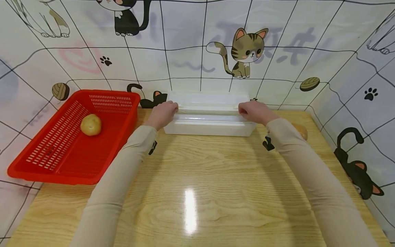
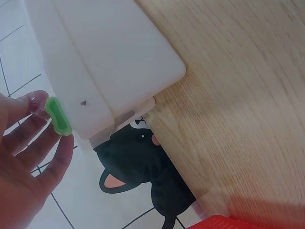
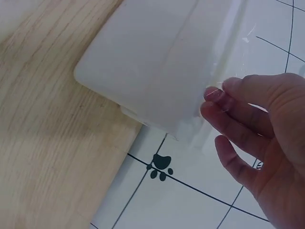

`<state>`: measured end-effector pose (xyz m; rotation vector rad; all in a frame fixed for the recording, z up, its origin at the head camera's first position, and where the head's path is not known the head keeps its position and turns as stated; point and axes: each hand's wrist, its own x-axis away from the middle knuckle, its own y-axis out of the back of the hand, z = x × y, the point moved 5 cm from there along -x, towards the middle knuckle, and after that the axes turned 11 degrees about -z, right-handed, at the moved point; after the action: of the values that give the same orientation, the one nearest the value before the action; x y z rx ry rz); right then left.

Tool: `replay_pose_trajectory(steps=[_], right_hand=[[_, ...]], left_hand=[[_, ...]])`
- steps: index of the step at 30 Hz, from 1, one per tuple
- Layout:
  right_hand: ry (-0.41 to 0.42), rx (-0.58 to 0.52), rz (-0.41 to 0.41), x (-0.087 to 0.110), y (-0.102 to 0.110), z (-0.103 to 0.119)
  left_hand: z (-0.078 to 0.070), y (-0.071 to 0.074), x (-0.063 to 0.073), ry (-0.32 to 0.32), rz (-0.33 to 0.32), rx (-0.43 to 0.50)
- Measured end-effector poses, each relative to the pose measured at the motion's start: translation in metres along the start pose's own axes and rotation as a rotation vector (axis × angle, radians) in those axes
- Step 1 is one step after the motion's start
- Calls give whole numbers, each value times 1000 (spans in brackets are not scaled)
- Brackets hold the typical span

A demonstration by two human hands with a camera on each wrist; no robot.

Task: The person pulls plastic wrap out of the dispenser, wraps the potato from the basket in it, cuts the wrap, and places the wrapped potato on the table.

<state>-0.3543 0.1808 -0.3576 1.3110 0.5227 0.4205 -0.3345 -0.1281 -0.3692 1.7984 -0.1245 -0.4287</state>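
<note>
A long white cling film dispenser box (image 1: 210, 129) stands at the far side of the table, its lid (image 1: 210, 97) raised behind. At its left end, my left hand (image 1: 162, 114) pinches the edge of the clear cling film, beside a small green piece (image 2: 58, 117) in the left wrist view. My right hand (image 1: 254, 111) pinches the film (image 3: 228, 71) between thumb and fingers at the right end. The see-through film is hard to make out between the hands.
A red plastic basket (image 1: 121, 147) stands at the left with a round yellow potato (image 1: 91, 125) inside. Partly hidden behind the right sleeve lies a light brown thing (image 1: 301, 131). A cat-patterned sheet (image 1: 185, 65) rises behind the wooden table (image 1: 216, 178).
</note>
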Motion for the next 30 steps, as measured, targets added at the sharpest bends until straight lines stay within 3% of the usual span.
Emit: replay_pose_trajectory(steps=[7, 12, 21, 30], right_hand=[[2, 2, 56, 1, 8, 5], [-29, 22, 51, 1, 15, 5], [-16, 88, -30, 2, 21, 4], [6, 122, -110, 4, 30, 7]], left_hand=[[1, 3, -2, 38, 12, 17], [2, 5, -5, 53, 2, 41], [4, 12, -5, 71, -30, 95], [1, 25, -7, 32, -67, 106]])
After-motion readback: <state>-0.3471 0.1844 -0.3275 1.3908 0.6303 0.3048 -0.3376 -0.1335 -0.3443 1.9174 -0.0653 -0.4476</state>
